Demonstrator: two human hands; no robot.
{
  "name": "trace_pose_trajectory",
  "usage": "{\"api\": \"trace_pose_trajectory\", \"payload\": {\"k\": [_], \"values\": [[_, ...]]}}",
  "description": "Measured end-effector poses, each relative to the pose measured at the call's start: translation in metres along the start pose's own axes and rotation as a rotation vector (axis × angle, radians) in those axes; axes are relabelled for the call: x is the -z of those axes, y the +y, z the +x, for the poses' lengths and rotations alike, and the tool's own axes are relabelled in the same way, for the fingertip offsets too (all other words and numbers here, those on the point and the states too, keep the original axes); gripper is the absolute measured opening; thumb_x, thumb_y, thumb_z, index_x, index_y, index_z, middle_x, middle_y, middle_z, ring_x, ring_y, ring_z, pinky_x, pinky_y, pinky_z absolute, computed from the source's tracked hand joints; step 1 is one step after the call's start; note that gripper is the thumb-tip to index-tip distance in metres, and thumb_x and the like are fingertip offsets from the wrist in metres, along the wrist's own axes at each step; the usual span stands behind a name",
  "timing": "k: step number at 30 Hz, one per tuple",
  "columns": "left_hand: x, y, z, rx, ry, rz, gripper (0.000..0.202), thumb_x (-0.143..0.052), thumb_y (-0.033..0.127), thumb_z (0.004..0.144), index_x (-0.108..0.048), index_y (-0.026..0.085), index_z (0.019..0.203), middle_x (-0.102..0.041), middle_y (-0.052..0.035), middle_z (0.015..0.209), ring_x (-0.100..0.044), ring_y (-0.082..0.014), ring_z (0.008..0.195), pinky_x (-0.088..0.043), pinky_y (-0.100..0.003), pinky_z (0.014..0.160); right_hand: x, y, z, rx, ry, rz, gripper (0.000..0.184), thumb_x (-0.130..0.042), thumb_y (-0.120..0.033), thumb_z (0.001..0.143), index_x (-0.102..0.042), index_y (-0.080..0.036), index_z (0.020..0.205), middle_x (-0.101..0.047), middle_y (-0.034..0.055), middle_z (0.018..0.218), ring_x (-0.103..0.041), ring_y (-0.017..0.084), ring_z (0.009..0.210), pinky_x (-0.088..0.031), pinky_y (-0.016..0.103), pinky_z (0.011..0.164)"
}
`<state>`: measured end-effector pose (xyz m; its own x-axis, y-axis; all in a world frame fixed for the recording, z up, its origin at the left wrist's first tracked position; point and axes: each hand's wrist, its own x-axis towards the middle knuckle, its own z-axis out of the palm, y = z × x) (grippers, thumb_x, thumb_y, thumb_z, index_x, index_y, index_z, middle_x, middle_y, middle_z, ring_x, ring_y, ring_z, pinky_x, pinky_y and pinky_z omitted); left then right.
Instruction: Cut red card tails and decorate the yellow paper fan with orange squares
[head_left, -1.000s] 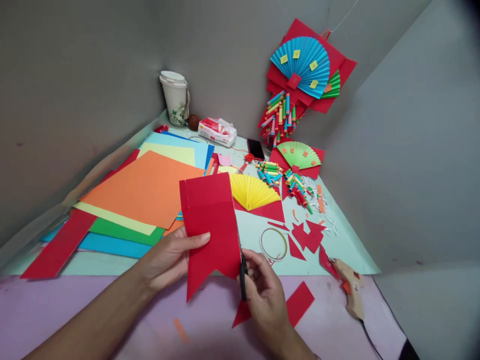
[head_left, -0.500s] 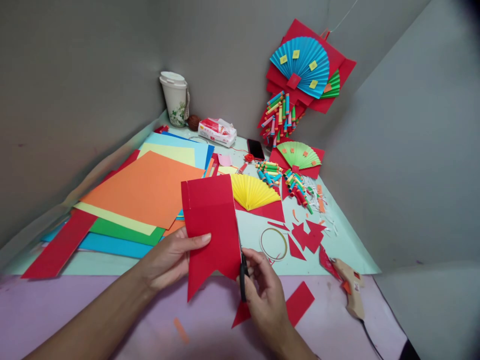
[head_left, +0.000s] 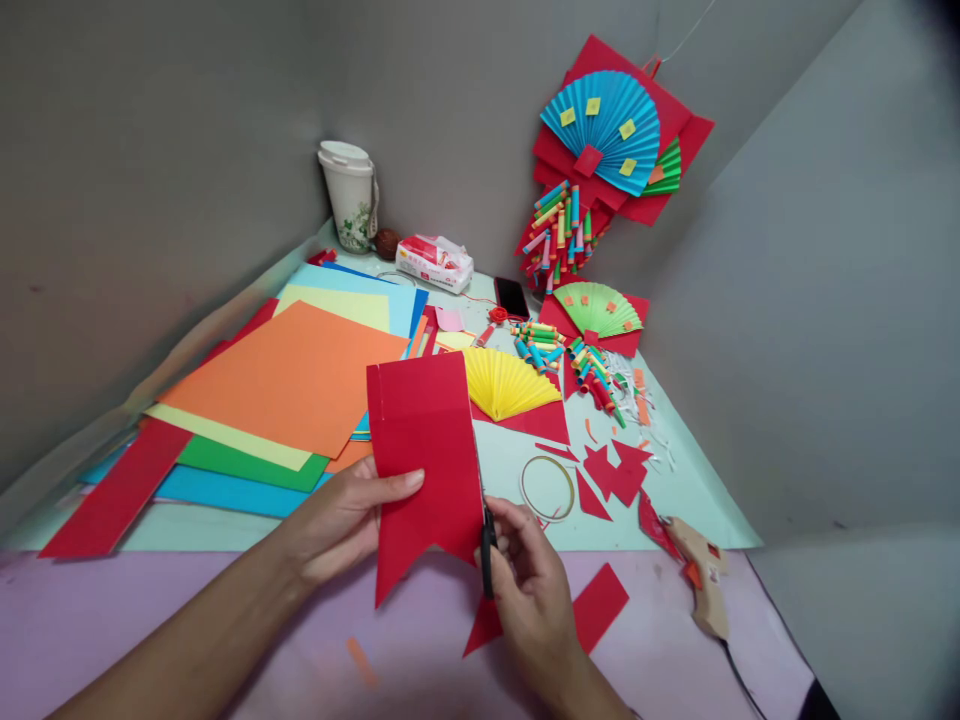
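Note:
My left hand (head_left: 360, 510) pinches a sheet of red paper (head_left: 431, 440) by its left edge, thumb on top. A V-shaped notch is cut in the sheet's near end, and a fold crosses it near the far end. In my right hand (head_left: 529, 565) is a pair of scissors with black handles (head_left: 488, 555), closed round by my fingers. The blades lie along the right edge of the red paper, mostly hidden by it. Beneath my right hand rests a red paper offcut (head_left: 600, 605). A yellow pleated fan (head_left: 506, 385) lies behind the sheet.
Coloured paper sheets (head_left: 292, 380) are stacked at left. A roll of tape (head_left: 547, 490), red scraps (head_left: 619, 470) and a glue gun (head_left: 701, 575) lie to the right. Farther back are small paper rolls (head_left: 540, 345), a phone (head_left: 511, 297), a tissue pack (head_left: 435, 262), a cup (head_left: 350, 200) and a hanging fan decoration (head_left: 604, 130).
The red paper has shifted very slightly to the right and nearer, with my left hand. The scissors stay at its right edge, their handles a little closer together.

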<state>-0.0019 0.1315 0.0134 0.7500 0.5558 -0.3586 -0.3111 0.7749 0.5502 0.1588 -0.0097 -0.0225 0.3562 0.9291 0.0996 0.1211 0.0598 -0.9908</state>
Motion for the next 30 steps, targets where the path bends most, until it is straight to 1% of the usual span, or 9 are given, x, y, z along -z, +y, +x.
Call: {"api": "trace_pose_trajectory", "payload": {"k": [5,11,15,18,20,22,27,28,30], "values": [[0.000,0.000,0.000,0.012,0.000,0.006,0.029,-0.073,0.010,0.080,-0.074,0.013,0.109,-0.077,-0.0146,0.112,-0.075,-0.0289,0.096,-0.061,-0.039,0.085,-0.001,-0.001,-0.001,-0.020,0.009,0.019,0.036,-0.056,-0.019,0.091,-0.062,-0.030,0.124,-0.060,0.0025,0.097,-0.054,0.014,0.076,-0.048,0.024,0.067],[-0.002,0.000,-0.001,0.026,0.020,0.011,0.030,-0.075,0.011,0.079,-0.074,0.014,0.109,-0.077,-0.0145,0.113,-0.074,-0.0292,0.099,-0.061,-0.039,0.086,-0.002,-0.003,0.001,-0.034,-0.007,0.028,0.036,-0.056,-0.020,0.091,-0.061,-0.026,0.126,-0.061,0.0060,0.107,-0.058,0.018,0.088,-0.050,0.027,0.075],[-0.003,0.000,-0.002,0.020,0.021,0.030,0.030,-0.076,0.013,0.079,-0.074,0.015,0.108,-0.077,-0.0141,0.114,-0.074,-0.0293,0.101,-0.060,-0.038,0.087,-0.002,0.000,0.000,-0.041,-0.001,0.022,0.035,-0.056,-0.023,0.092,-0.061,-0.025,0.127,-0.061,0.0064,0.106,-0.058,0.018,0.085,-0.050,0.028,0.074],[-0.004,0.003,-0.002,-0.002,0.029,0.068,0.031,-0.078,0.015,0.077,-0.074,0.015,0.108,-0.077,-0.0143,0.112,-0.074,-0.0302,0.100,-0.061,-0.038,0.085,0.001,0.002,-0.001,-0.048,0.042,-0.020,0.037,-0.057,-0.024,0.092,-0.060,-0.024,0.128,-0.063,0.0064,0.103,-0.059,0.018,0.084,-0.051,0.029,0.075],[-0.004,0.007,-0.002,-0.065,0.090,0.112,0.035,-0.080,0.017,0.075,-0.074,0.016,0.109,-0.079,-0.0135,0.108,-0.074,-0.0298,0.098,-0.061,-0.037,0.083,0.006,0.001,0.002,-0.062,0.087,-0.065,0.039,-0.056,-0.024,0.092,-0.059,-0.023,0.131,-0.063,0.0067,0.101,-0.059,0.018,0.082,-0.051,0.029,0.075],[-0.003,0.012,-0.004,-0.174,0.178,0.179,0.039,-0.083,0.021,0.072,-0.074,0.019,0.110,-0.079,-0.0111,0.105,-0.075,-0.0285,0.093,-0.061,-0.035,0.079,0.014,-0.001,0.009,-0.042,0.114,-0.161,0.040,-0.056,-0.024,0.092,-0.058,-0.022,0.132,-0.063,0.0069,0.101,-0.059,0.018,0.082,-0.052,0.029,0.074],[-0.004,0.020,-0.009,-0.497,0.411,0.452,0.027,-0.086,0.027,0.067,-0.076,0.023,0.092,-0.080,-0.0024,0.088,-0.073,-0.0260,0.078,-0.058,-0.032,0.066,0.029,-0.007,0.038,0.125,0.048,-0.577,0.040,-0.056,-0.021,0.089,-0.061,-0.019,0.129,-0.065,0.0082,0.099,-0.061,0.022,0.087,-0.051,0.033,0.078],[-0.005,0.020,-0.010,-0.547,0.446,0.500,0.024,-0.087,0.027,0.065,-0.077,0.024,0.088,-0.079,-0.0022,0.086,-0.072,-0.0271,0.081,-0.057,-0.032,0.068,0.029,-0.006,0.042,0.152,0.030,-0.652,0.040,-0.055,-0.019,0.089,-0.061,-0.018,0.129,-0.066,0.0090,0.099,-0.062,0.023,0.089,-0.051,0.034,0.079],[-0.005,0.022,-0.011,-0.615,0.425,0.629,0.020,-0.086,0.025,0.066,-0.080,0.025,0.085,-0.079,-0.0051,0.090,-0.069,-0.0309,0.096,-0.056,-0.034,0.079,0.027,-0.004,0.049,0.194,-0.019,-0.786,0.039,-0.052,-0.016,0.090,-0.061,-0.018,0.128,-0.067,0.0110,0.104,-0.063,0.024,0.093,-0.051,0.036,0.080]]}}
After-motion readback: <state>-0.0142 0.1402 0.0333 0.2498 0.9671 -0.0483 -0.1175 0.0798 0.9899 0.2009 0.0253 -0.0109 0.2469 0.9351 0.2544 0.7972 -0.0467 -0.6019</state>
